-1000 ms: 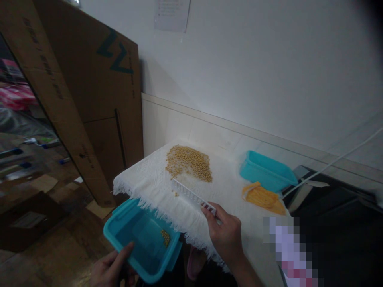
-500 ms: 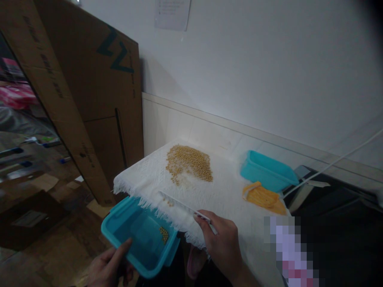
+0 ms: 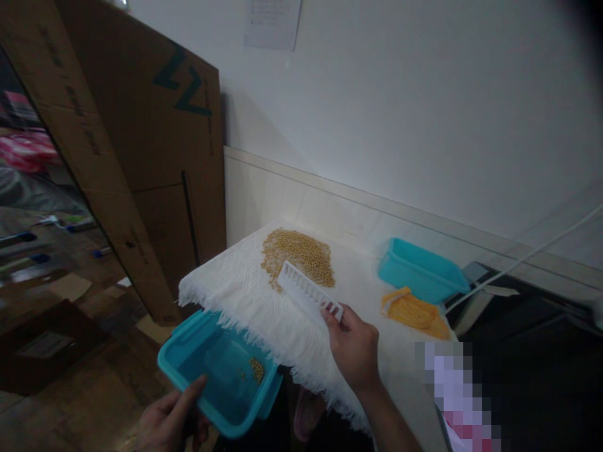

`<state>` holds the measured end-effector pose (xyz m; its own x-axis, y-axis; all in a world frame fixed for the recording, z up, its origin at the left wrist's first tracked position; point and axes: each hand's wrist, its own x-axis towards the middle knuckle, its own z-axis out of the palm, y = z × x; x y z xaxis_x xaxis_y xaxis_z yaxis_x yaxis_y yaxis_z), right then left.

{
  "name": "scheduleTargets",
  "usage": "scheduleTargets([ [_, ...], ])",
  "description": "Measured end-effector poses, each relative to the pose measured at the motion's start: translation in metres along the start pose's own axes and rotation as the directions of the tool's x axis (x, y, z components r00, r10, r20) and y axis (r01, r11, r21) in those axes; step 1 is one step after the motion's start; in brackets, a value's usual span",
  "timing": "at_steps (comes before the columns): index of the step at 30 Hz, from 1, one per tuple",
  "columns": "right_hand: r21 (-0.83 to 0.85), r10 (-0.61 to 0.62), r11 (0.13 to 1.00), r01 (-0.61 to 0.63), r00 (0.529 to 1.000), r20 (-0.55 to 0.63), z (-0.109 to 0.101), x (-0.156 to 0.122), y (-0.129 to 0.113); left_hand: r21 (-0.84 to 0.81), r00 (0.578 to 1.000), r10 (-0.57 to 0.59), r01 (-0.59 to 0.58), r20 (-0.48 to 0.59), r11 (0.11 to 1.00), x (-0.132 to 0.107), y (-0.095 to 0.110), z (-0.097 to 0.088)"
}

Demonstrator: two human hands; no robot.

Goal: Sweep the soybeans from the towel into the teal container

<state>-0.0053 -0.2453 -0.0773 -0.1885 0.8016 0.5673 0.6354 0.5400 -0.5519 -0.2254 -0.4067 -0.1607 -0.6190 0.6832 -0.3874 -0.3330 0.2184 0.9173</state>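
Note:
My left hand (image 3: pixel 176 414) grips the near rim of a blue plastic bin (image 3: pixel 219 376), its thumb over the edge. The bin is held tilted just below the fringed front edge of a white cloth (image 3: pixel 254 314), with a small heap of soybeans (image 3: pixel 257 369) in its right corner. My right hand (image 3: pixel 353 348) is closed on the end of a flat white plastic piece (image 3: pixel 306 295) with a row of slots along one edge. That piece is raised over the cloth, in front of a larger spread of soybeans (image 3: pixel 304 251).
Another blue bin (image 3: pixel 421 269) stands at the right by the wall, with a crumpled orange-yellow cloth (image 3: pixel 417 312) in front of it. A tall cardboard box (image 3: pixel 188 150) borders the left side. A white cable (image 3: pixel 527 258) crosses the right. Cardboard pieces (image 3: pixel 70 285) lie on the floor.
My right hand has lifted the white slotted piece from the front edge back toward the large spread and turned it. A few soybeans left the cloth's edge; more lie in the held bin.

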Motion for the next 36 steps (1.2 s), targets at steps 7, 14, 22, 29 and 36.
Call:
scheduleTargets([
  [7, -0.054, -0.052, 0.997, 0.052, 0.999, 0.007, 0.011, 0.001, -0.004, -0.032, 1.0, -0.011, 0.011, 0.004, 0.999, 0.0, -0.001, -0.001],
  [14, 0.0, -0.065, 0.998, 0.065, 0.997, 0.037, 0.011, 0.002, -0.013, -0.002, 1.0, 0.007, -0.007, 0.003, 1.0, 0.001, -0.002, -0.001],
  [22, 0.065, -0.071, 0.996, 0.067, 0.995, 0.068, 0.011, -0.001, -0.017, -0.002, 1.0, 0.005, -0.005, 0.001, 1.0, 0.002, -0.003, -0.002],
  [29, 0.104, -0.091, 0.991, 0.084, 0.994, 0.062, 0.009, -0.004, -0.017, 0.001, 1.0, 0.009, -0.009, -0.015, 1.0, 0.0, 0.0, 0.0],
  [36, 0.056, -0.131, 0.99, 0.13, 0.991, 0.009, 0.002, -0.012, -0.014, -0.006, 1.0, 0.005, -0.005, 0.016, 1.0, 0.001, 0.0, -0.002],
])
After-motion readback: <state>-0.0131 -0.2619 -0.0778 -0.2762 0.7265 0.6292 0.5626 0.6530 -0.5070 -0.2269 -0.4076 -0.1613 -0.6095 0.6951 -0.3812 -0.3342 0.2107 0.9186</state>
